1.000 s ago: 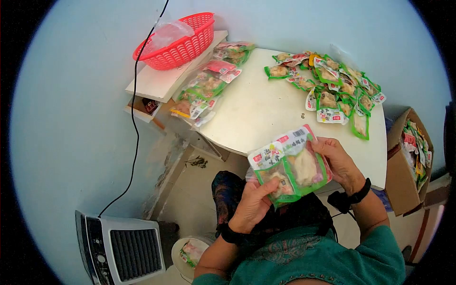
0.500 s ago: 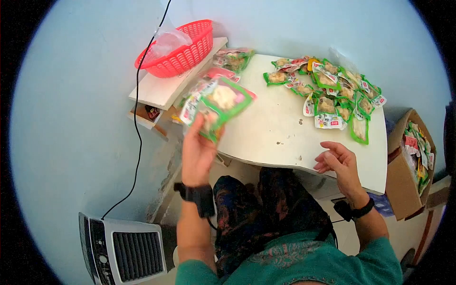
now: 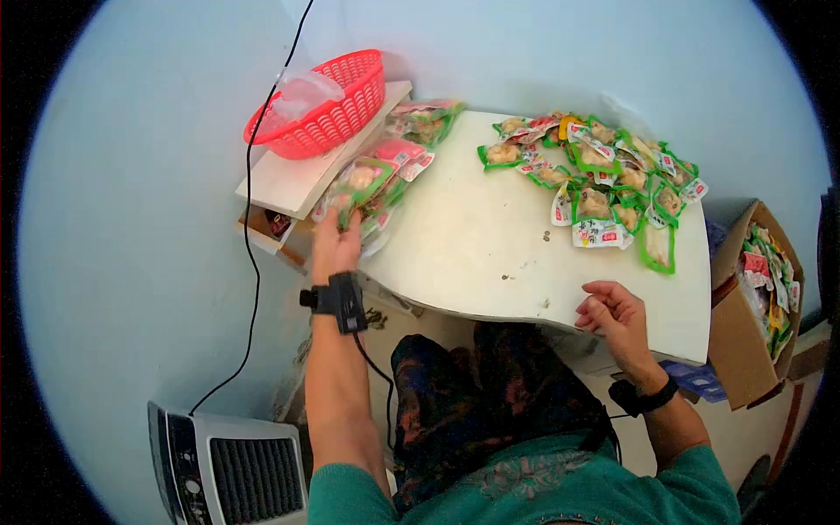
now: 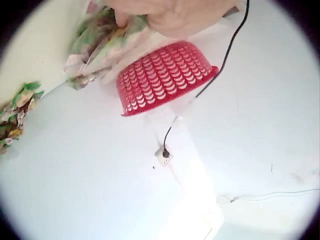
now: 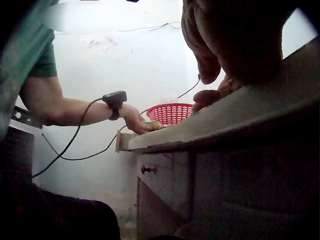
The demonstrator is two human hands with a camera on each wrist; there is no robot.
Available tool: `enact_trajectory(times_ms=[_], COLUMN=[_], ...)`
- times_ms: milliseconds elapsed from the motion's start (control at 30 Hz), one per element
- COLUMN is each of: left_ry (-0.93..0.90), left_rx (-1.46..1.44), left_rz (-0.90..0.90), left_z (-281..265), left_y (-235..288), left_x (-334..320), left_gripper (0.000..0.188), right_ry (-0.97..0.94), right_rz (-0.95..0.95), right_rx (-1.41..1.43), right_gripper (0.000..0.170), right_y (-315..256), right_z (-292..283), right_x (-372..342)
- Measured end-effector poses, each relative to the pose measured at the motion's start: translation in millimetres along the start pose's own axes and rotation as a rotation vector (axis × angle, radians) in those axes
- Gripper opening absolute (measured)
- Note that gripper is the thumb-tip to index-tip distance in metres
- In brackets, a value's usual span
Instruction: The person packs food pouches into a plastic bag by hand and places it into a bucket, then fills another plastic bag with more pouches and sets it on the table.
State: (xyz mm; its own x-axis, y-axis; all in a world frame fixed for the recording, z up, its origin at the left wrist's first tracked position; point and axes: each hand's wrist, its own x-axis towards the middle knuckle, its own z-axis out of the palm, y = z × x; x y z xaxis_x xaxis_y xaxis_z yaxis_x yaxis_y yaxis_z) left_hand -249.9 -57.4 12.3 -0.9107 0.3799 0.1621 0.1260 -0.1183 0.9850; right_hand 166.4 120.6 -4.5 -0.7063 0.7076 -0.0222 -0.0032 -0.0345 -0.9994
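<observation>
My left hand [image 3: 337,245] is at the left side of the table, its fingers at the near end of a green-edged clear food packet [image 3: 363,179]. That packet lies over a stack of similar packets [image 3: 398,188], and the left wrist view shows the hand low over the blurred packets [image 4: 102,42]. In the right wrist view a bit of green shows at the left hand's fingers [image 5: 135,122]. Resting at the table's front edge, my right hand [image 3: 617,315] has loosely curled fingers and holds nothing. A big heap of packets [image 3: 595,206] lies at the table's back right.
A red plastic basket [image 3: 328,109] with a clear bag inside stands on a white board [image 3: 293,179] at the left. A cardboard box [image 3: 735,337] full of packets stands right of the white table [image 3: 455,236]. A black cable [image 3: 254,262] hangs down the left wall to an air cooler [image 3: 232,468].
The packet, first held in both hands over the table's front edge, has gone left in the left hand onto the left stack. The right hand let go and lowered to the table edge.
</observation>
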Motion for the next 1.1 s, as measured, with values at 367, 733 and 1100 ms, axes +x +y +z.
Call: enact_trajectory(times_ms=[367, 733, 1100], left_ry=[0.109, -0.073, 0.072], left_rx=[0.773, 1.486, 1.511], left_rz=[0.608, 0.533, 0.485], left_z=[50.5, 32.3, 46.5], left_y=[44.2, -21.9, -27.7], left_x=[-76.2, 29.8, 22.8], left_gripper=[0.057, 0.060, 0.061], right_ry=[-0.011, -0.036, -0.050], right_rz=[0.001, -0.043, -0.019], right_rx=[0.003, 0.021, 0.044], right_gripper=[0.022, 0.019, 0.023], right_y=[-1.6, 5.7, 1.1], right_z=[3.4, -1.7, -0.7], right_x=[-1.5, -2.8, -4.6])
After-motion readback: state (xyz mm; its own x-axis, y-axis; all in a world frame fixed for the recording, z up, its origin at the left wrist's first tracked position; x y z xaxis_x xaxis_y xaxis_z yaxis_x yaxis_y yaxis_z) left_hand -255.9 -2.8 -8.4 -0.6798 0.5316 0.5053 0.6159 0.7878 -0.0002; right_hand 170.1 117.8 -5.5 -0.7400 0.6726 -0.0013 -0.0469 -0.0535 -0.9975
